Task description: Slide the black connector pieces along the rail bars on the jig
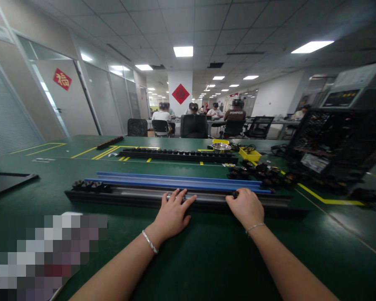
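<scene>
A long black channel-shaped rail lies crosswise on the green table before me. Several small black parts sit in its left end. My left hand rests on the middle of the rail, fingers spread and holding nothing. To the right, my right hand is closed over a small black part at the rail; only a bit of that part shows between thumb and fingers, so its kind is hidden. Just behind the rail runs a blue strip, apart from both hands.
Farther back lies another black rail filled with parts. Yellow bins, a metal bowl and loose black parts stand right of it. An open black case is at far right. A blurred-out object lies front left. People sit beyond.
</scene>
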`<control>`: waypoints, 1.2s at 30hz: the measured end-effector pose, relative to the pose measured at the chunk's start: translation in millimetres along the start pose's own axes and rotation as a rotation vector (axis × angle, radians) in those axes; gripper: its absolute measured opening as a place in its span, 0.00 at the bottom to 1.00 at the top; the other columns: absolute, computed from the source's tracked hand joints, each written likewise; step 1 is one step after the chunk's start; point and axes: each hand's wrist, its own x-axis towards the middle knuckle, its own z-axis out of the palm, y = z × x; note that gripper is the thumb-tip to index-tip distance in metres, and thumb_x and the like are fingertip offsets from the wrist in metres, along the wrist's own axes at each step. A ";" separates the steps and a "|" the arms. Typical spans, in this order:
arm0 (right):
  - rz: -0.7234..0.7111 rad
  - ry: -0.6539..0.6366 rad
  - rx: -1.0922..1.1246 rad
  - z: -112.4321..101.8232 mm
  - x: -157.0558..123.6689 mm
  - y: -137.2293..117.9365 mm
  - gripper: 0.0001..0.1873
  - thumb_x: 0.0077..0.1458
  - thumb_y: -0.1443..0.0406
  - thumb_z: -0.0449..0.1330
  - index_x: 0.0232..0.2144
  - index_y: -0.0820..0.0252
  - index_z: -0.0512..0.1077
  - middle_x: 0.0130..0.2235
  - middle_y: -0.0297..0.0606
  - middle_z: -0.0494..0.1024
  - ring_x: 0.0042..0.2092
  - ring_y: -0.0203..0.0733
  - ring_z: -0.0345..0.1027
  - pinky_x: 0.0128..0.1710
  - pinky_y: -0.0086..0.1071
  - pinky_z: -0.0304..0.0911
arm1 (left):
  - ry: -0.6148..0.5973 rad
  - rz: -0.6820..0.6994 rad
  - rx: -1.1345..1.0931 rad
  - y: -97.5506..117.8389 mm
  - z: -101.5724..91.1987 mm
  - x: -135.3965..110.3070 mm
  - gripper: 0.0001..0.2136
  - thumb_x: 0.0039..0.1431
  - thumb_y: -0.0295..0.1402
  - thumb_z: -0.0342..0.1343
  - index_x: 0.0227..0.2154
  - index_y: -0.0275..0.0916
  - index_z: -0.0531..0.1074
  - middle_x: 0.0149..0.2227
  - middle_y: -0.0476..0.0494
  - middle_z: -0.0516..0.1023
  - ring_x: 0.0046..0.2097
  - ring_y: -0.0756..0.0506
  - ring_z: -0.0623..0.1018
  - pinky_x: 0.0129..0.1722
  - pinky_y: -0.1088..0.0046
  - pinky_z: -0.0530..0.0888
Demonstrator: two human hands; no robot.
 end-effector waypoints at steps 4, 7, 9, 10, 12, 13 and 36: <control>0.014 -0.009 -0.004 -1.8 1.4 3.5 0.15 0.48 0.60 0.49 0.29 0.63 0.71 0.36 0.46 0.73 0.41 0.47 0.64 0.36 0.35 0.57 | -0.005 0.002 0.000 -0.1 -0.4 -0.2 0.30 0.54 0.40 0.52 0.60 0.54 0.48 0.62 0.42 0.55 0.62 0.35 0.53 0.55 0.47 0.51; 0.020 -0.018 -0.008 -4.0 2.5 7.1 0.16 0.48 0.59 0.49 0.29 0.63 0.72 0.37 0.46 0.73 0.41 0.47 0.64 0.35 0.35 0.57 | -0.003 -0.002 0.003 0.2 -0.4 -0.3 0.31 0.54 0.40 0.52 0.60 0.54 0.48 0.62 0.42 0.55 0.62 0.35 0.53 0.55 0.47 0.51; 0.028 -0.030 -0.016 -5.5 3.6 10.1 0.16 0.48 0.59 0.49 0.28 0.63 0.72 0.36 0.47 0.73 0.40 0.46 0.64 0.34 0.35 0.57 | -0.007 -0.006 0.004 0.5 -0.5 -0.1 0.31 0.54 0.40 0.53 0.60 0.54 0.48 0.62 0.42 0.55 0.62 0.35 0.53 0.55 0.47 0.51; 0.033 -0.035 -0.021 -6.3 4.3 11.7 0.16 0.48 0.59 0.49 0.28 0.63 0.73 0.36 0.47 0.73 0.40 0.46 0.64 0.34 0.35 0.57 | -0.009 -0.007 0.004 0.6 -0.6 0.0 0.31 0.54 0.40 0.53 0.60 0.54 0.48 0.62 0.42 0.55 0.62 0.35 0.53 0.55 0.47 0.51; 0.040 -0.044 -0.031 -7.6 5.6 14.8 0.17 0.48 0.59 0.49 0.28 0.63 0.73 0.36 0.47 0.73 0.39 0.46 0.64 0.34 0.35 0.58 | -0.011 -0.006 0.004 0.7 -0.6 0.2 0.31 0.54 0.40 0.52 0.60 0.54 0.48 0.62 0.42 0.55 0.62 0.35 0.53 0.55 0.47 0.51; 0.043 -0.047 -0.033 -8.1 6.2 16.1 0.17 0.48 0.59 0.48 0.28 0.63 0.73 0.36 0.47 0.73 0.39 0.46 0.64 0.34 0.35 0.58 | -0.011 -0.005 0.004 0.6 -0.6 0.2 0.31 0.54 0.40 0.52 0.60 0.54 0.48 0.62 0.42 0.55 0.62 0.35 0.53 0.55 0.47 0.51; 0.136 -0.097 -0.085 -13.9 12.7 29.3 0.22 0.50 0.58 0.46 0.34 0.67 0.74 0.40 0.52 0.72 0.40 0.50 0.67 0.33 0.38 0.61 | 0.008 0.000 0.010 0.4 0.7 -0.1 0.30 0.55 0.40 0.52 0.59 0.54 0.49 0.61 0.42 0.55 0.62 0.35 0.53 0.55 0.47 0.52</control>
